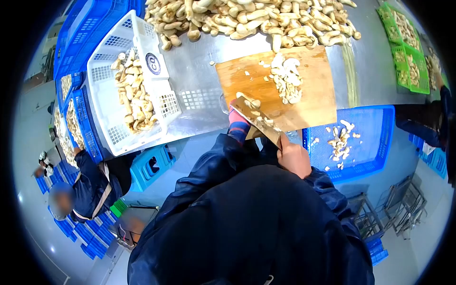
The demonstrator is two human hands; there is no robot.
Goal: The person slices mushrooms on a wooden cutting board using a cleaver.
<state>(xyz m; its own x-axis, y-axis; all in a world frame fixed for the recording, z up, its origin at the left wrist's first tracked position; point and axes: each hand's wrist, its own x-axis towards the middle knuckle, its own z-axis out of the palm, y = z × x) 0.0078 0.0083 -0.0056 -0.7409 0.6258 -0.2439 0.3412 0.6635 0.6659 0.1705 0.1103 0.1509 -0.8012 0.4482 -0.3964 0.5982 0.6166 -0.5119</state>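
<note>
My right hand (293,159) is closed round the handle of a cleaver (259,119), at the near edge of a wooden cutting board (318,71). The wide blade slants up and left across the board's near left corner, with pale bits stuck to it. My left hand (234,117), in pink and dark blue covering, is at the blade's far end; the blade hides its fingers. Just past the blade lies a mushroom (254,102), close to my left hand. A heap of cut mushrooms (286,80) lies farther back on the board.
A large mushroom pile (266,19) covers the back of the steel table (190,66). A white basket (105,116) of mushrooms stands left. Below the board at right is a blue crate (370,164) with pieces. Green baskets (413,88) stand far right. Another person (92,178) works at left.
</note>
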